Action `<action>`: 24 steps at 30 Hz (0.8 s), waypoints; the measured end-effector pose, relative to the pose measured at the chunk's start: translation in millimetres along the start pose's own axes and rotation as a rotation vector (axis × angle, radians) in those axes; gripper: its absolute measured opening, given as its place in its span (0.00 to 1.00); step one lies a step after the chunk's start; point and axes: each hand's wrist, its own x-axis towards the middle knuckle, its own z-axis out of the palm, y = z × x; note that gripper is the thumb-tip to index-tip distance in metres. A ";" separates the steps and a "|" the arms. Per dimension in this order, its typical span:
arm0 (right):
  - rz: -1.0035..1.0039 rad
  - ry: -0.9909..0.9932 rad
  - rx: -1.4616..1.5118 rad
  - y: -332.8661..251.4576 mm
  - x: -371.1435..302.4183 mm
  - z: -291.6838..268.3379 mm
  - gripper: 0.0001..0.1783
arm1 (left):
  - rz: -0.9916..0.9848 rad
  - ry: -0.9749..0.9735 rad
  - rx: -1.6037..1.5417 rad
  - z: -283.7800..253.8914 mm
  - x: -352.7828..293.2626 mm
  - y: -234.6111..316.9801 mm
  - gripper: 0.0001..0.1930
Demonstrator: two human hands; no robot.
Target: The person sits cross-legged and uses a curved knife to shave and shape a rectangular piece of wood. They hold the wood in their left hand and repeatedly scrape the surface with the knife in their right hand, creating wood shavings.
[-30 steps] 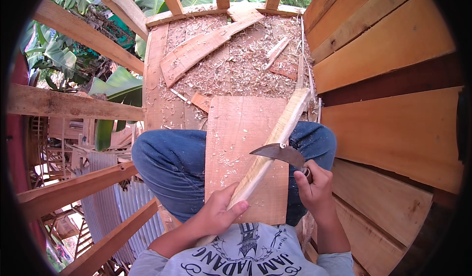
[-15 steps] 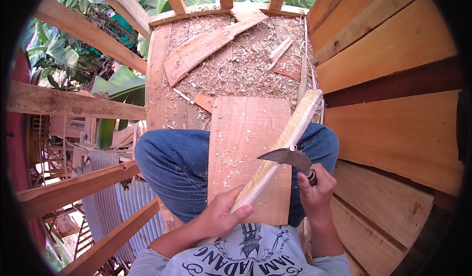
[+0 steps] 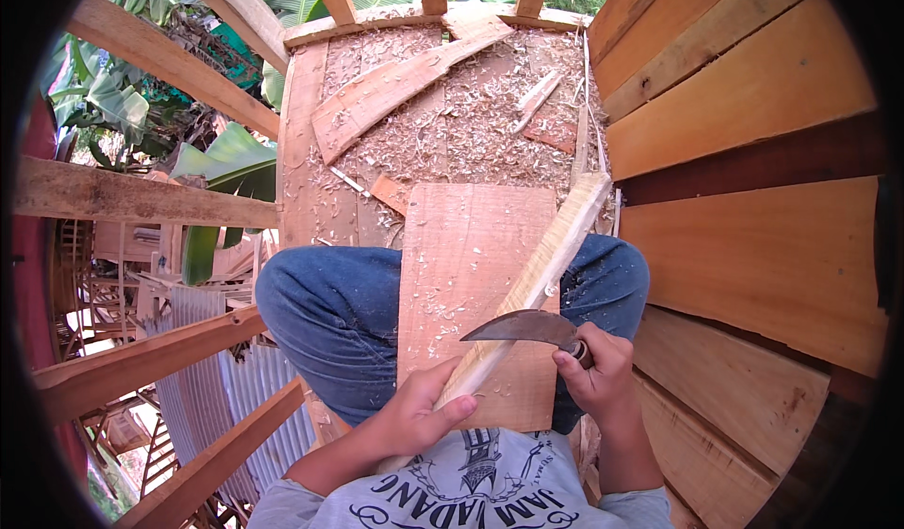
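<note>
My left hand [image 3: 424, 408] is wrapped round the near part of a long pale wooden stick [image 3: 546, 267], which slants up and to the right across my lap. In my right hand [image 3: 603, 369] is a knife [image 3: 527, 326] with a curved dark blade and a short handle. Its blade lies across the stick, pointing left, a little beyond my left hand. A small curl of shaving clings to the stick's right edge beyond the blade. Beneath the stick a flat wooden board [image 3: 452, 275] rests over my legs, with a few shavings on it.
Wood shavings [image 3: 490, 105] cover the plank floor ahead, around a long tapered plank [image 3: 395, 91] and smaller offcuts [image 3: 539, 98]. A slatted railing [image 3: 151, 199] runs along the left, with banana leaves beyond it. Plank walls [image 3: 753, 270] close off the right side.
The knife and my right hand have moved down and left along the stick, nearer my left hand. The stick has shifted slightly left and down.
</note>
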 end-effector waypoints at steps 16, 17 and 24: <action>0.010 0.069 -0.084 14.9 16.0 -7.6 0.13 | 0.106 0.101 0.144 2.0 0.3 -12.6 0.29; 0.029 0.076 -0.057 13.6 14.8 -5.8 0.14 | 0.069 0.082 0.118 1.5 2.1 -10.2 0.29; -0.089 0.132 -0.190 7.3 12.0 -13.8 0.17 | -0.011 0.024 0.032 3.0 -3.0 3.4 0.30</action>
